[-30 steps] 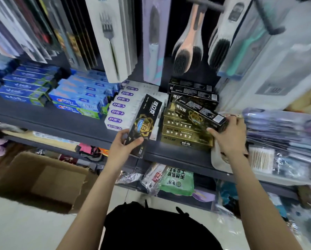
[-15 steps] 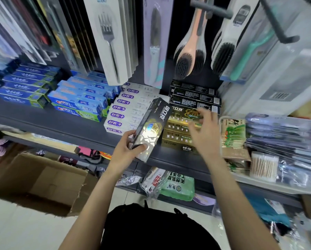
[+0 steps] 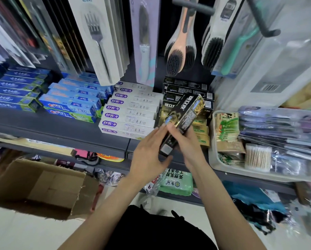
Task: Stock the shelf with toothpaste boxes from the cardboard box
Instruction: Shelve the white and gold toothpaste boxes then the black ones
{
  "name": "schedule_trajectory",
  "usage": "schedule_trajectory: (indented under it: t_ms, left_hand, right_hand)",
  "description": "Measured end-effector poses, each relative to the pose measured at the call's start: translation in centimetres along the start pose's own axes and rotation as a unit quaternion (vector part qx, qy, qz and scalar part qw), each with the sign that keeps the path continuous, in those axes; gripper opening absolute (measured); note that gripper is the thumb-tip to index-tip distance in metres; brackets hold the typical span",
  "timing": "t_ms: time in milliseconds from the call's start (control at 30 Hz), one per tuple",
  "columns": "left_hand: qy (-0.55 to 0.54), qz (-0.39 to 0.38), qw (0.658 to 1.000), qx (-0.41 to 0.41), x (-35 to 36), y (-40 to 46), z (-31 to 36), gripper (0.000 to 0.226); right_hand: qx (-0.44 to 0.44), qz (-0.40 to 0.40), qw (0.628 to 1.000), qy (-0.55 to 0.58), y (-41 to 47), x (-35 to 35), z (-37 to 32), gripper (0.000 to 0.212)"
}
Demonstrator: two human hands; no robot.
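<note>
I have one black toothpaste box (image 3: pixel 182 123) up in front of the shelf (image 3: pixel 60 129), held between both hands. My left hand (image 3: pixel 147 156) cups its near, lower end, fingers running up the left face and the thumb tucked beneath; my right hand (image 3: pixel 185 143) wraps it from the right side, fingers curled over the top edge. So both hands are grasping the same box, neither is free.

The box's long axis runs from the low near end at my palms up and away to the right, tilted, so its far end hangs over the black-and-gold stack (image 3: pixel 199 127) where its like already lie. Those stacked boxes lie flat, long sides running left to right across the shelf (mine is skewed against them). The move ahead, as I judge it, turns on that: the box has to be swung until it lies level and parallel with the stack, then laid on top or slid in front. The stack is straight ahead of my right hand, just beyond the fingertips, so the right hand is the nearer one to set it down while the left steers the tail end.

The cardboard box (image 3: pixel 42 184) sits open on the floor, down to my left, well apart from my hands. I can see no toothpaste boxes in the part of it that shows.
</note>
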State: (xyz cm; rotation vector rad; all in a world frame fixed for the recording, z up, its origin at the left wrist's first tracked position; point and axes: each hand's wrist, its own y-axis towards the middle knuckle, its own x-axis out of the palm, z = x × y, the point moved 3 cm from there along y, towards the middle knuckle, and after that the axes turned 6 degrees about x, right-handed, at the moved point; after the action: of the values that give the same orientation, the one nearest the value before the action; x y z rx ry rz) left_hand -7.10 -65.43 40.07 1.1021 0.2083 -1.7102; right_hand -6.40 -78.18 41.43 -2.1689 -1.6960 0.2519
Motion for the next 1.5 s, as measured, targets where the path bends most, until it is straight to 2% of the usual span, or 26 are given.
schedule_trajectory:
  t_ms: [100,200,300,367,433,600,633,700,767,833,967,1067,1167,1267,1367,1500]
  left_hand:
    - [-0.058,-0.086,0.994,0.014,0.3,0.5,-0.7,0.076]
    - [0.003,-0.099,0.995,-0.02,0.7,1.2,-3.4,0.057]
    - [0.107,-0.188,0.976,-0.024,2.2,1.8,-5.7,0.054]
    - [0.14,-0.247,0.959,-0.015,3.2,2.0,-6.4,0.055]
    - [0.166,-0.276,0.947,0.001,3.7,2.1,-6.6,0.057]
    - [0.2,-0.296,0.934,0.028,3.6,2.4,-7.6,0.058]
    - [0.198,-0.303,0.932,0.033,3.5,2.5,-7.7,0.059]
    - [0.195,-0.31,0.93,0.032,3.5,2.4,-7.6,0.061]
    - [0.193,-0.305,0.932,0.024,3.6,2.2,-7.6,0.061]
    - [0.187,-0.297,0.936,0.015,3.7,2.0,-7.6,0.062]
    - [0.159,-0.313,0.937,0.0,3.8,1.8,-7.5,0.065]
    - [0.112,-0.305,0.946,-0.004,3.1,1.9,-7.9,0.06]
    - [0.089,-0.243,0.966,0.023,1.0,1.5,-9.2,0.048]
    - [0.065,-0.164,0.982,0.061,-3.3,-0.1,-12.0,0.036]
    - [0.057,-0.076,0.993,0.077,-9.9,-3.3,-16.6,0.023]
    - [0.054,-0.023,0.998,0.031,-20.6,-8.8,-25.9,0.032]
  right_hand:
    - [-0.006,0.058,0.993,-0.105,1.4,-2.5,-1.6,0.048]
    - [-0.057,0.064,0.955,-0.285,2.6,-4.9,-3.7,0.064]
    - [-0.146,0.054,0.838,-0.522,3.8,-5.1,-6.5,0.064]
    - [-0.169,0.034,0.777,-0.605,5.1,-4.5,-7.9,0.064]
    - [-0.157,0.017,0.762,-0.628,6.7,-3.8,-8.3,0.062]
    - [-0.103,-0.027,0.758,-0.643,10.0,-4.1,-7.5,0.063]
    - [-0.107,-0.023,0.744,-0.659,10.4,-4.0,-7.1,0.063]
    - [-0.13,0.008,0.693,-0.709,10.7,-3.9,-6.0,0.06]
    - [-0.175,0.072,0.635,-0.749,10.4,-3.6,-4.9,0.056]
    - [-0.206,0.126,0.603,-0.76,9.8,-3.4,-3.7,0.052]
    - [-0.251,0.174,0.608,-0.733,8.3,-2.5,-2.1,0.049]
    - [-0.285,0.176,0.608,-0.72,6.5,-0.3,-1.7,0.032]
    - [-0.344,0.175,0.609,-0.693,4.7,3.1,-1.4,0.019]
    - [-0.361,0.117,0.636,-0.672,3.1,8.4,-0.7,0.016]
    - [-0.301,0.034,0.665,-0.683,1.9,15.9,0.7,0.019]
    - [-0.185,-0.069,0.689,-0.698,1.7,27.9,4.3,0.03]
